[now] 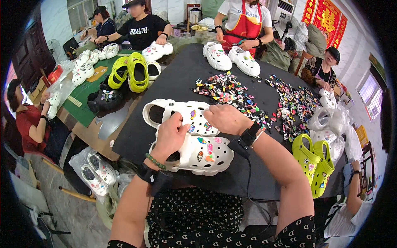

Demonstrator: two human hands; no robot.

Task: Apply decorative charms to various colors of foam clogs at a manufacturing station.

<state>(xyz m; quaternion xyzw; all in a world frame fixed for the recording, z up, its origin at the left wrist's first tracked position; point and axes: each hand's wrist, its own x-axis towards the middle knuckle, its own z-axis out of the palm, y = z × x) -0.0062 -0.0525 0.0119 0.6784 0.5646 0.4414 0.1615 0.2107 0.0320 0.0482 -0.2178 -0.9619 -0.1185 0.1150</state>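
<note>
Two white clogs lie side by side on the black tabletop, toes to the right. The far clog (168, 108) carries a few colourful shoe charms on its holed upper, and the near clog (215, 159) has several more. My left hand (171, 134) is closed, its curled fingers against the far clog, and it covers part of the near clog. My right hand (227, 119) is closed in a pinch at the far clog's toe. Its fingertips hide whatever is between them. Beyond my right hand lies a spread of loose shoe charms (227, 89).
More charms (295, 105) lie to the right. Lime-green clogs (314, 163) stand at the right edge, beside bagged white clogs (328, 140). A white pair (218, 57) sits at the far edge before a person in a red apron. A black cable (249, 177) hangs from my right wrist.
</note>
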